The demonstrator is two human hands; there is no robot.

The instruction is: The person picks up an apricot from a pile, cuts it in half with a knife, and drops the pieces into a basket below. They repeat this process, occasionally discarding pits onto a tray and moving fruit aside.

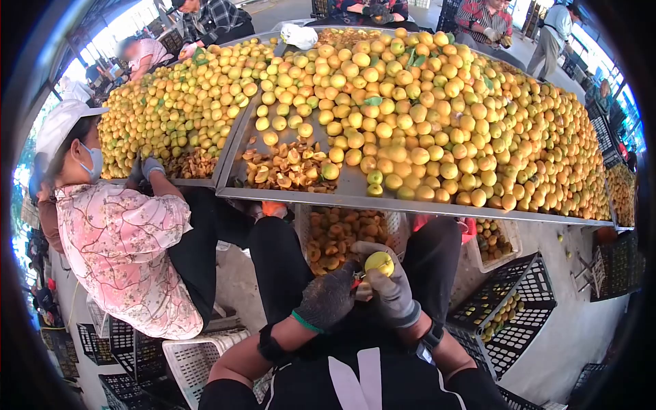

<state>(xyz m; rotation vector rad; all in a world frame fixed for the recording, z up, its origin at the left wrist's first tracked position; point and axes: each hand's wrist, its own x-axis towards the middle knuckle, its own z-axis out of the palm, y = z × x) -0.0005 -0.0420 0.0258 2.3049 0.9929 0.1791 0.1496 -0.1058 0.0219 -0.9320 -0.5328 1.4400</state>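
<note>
Head view: gloved hands, lower middle of frame.
Right fingers (396, 287): wrapped tight round a yellow fruit (379, 263).
Left fingers (338, 287): curled beside a small red tool (355, 279); cannot tell if they grip.
Tip: I think keep the fruit still.
Above: counter (355, 188) heaped with fruit.

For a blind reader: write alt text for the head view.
The grey-gloved right hand holds a yellow fruit beside the dark-gloved left hand, above a crate of halved fruit. A metal table ahead bears a fruit heap.
</note>
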